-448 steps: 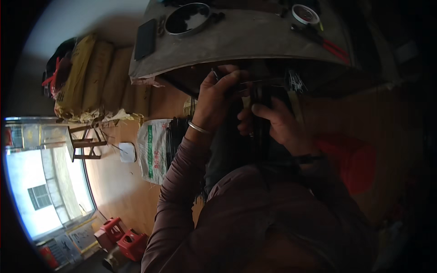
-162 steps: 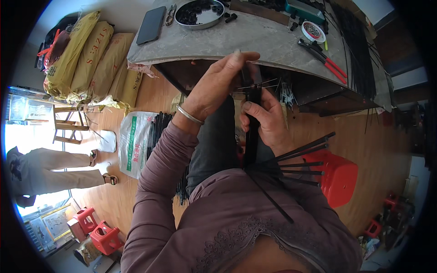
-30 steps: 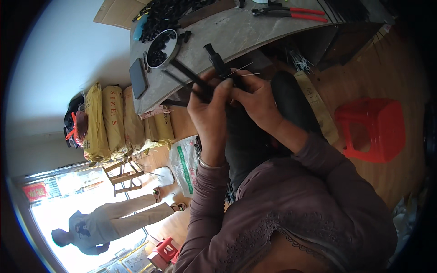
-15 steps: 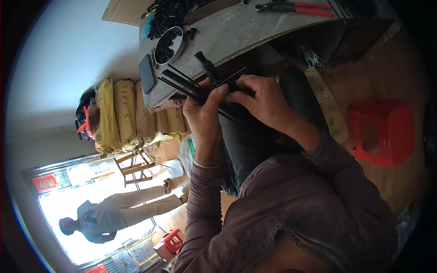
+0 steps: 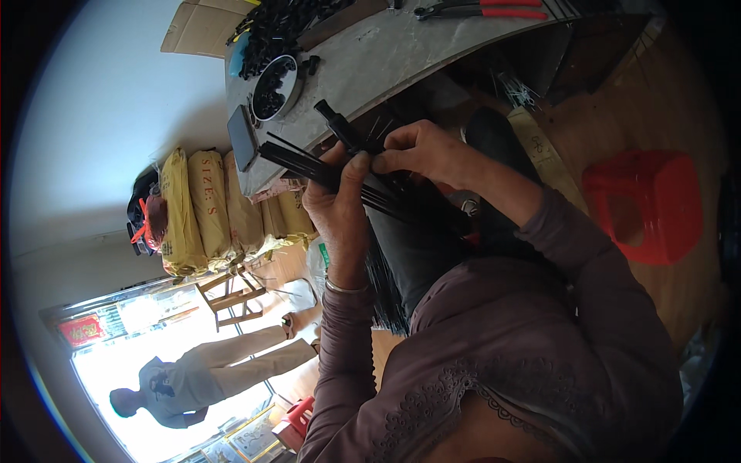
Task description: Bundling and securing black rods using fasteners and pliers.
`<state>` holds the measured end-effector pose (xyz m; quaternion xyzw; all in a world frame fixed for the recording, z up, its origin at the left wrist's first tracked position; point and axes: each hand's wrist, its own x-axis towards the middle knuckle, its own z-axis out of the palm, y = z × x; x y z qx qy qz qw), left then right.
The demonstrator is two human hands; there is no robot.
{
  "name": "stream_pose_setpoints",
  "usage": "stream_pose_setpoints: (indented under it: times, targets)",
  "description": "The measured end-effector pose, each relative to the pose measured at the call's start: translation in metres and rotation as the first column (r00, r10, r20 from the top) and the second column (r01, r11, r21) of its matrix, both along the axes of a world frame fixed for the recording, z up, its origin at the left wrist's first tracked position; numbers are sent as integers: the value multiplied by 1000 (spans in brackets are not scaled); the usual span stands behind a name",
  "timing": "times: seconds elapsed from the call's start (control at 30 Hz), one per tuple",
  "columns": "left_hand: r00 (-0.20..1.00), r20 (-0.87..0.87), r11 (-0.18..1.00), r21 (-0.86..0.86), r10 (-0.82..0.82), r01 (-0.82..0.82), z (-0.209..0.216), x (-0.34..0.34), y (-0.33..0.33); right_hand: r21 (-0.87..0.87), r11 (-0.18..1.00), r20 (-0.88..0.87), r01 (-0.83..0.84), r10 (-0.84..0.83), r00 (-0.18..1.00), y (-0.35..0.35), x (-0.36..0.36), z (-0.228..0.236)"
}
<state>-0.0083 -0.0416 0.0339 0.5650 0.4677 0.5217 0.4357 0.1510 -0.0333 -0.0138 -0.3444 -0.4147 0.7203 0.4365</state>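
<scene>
Black rods (image 5: pixel 293 163) lay closer together at their left ends than half a second earlier, when they fanned out, and the thin wires (image 5: pixel 376 127), then reaching rightward, showed as short lengths on the far side of the hands. The left hand (image 5: pixel 340 201) grasped the rods, which ran through it and out to its right, and a black fitting (image 5: pixel 337 126) rose from its far side. The right hand (image 5: pixel 424 154) had thumb and forefinger drawn together just beside the left thumb; whether they pinched anything I could not tell, as the left thumb hid the join. Around them, from left to right, were a standing person (image 5: pixel 177 386), yellowish sacks (image 5: pixel 208 201), a wooden stool (image 5: pixel 231 297), a flat dark slab (image 5: pixel 241 139), a bowl (image 5: pixel 293 86) of black pieces on the far table (image 5: pixel 370 46), red-handled pliers (image 5: pixel 505 9) and a red stool (image 5: pixel 664 201).
</scene>
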Motion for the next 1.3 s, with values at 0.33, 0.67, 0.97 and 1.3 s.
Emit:
stream_pose_setpoints:
  times: [0.33, 0.67, 0.97, 1.3]
  targets:
    - [991, 29, 988, -75, -130, 132, 6, 3, 2, -121, 990, 3, -77, 78, 997, -2, 10, 13]
    - [937, 298, 965, -126, -182, 228, -3, 6, 9, 291, 952, 286, 97, -183, 941, -12, 10, 17]
    - [985, 170, 998, -49, -33, 42, -6, 18, 0, 8, 999, 128, 34, -35, 991, 2, 6, 1]
    - [908, 404, 967, -169, -108, 190, -10, 8, 6, 73, 997, 100, 0, -7, 995, -6, 11, 3]
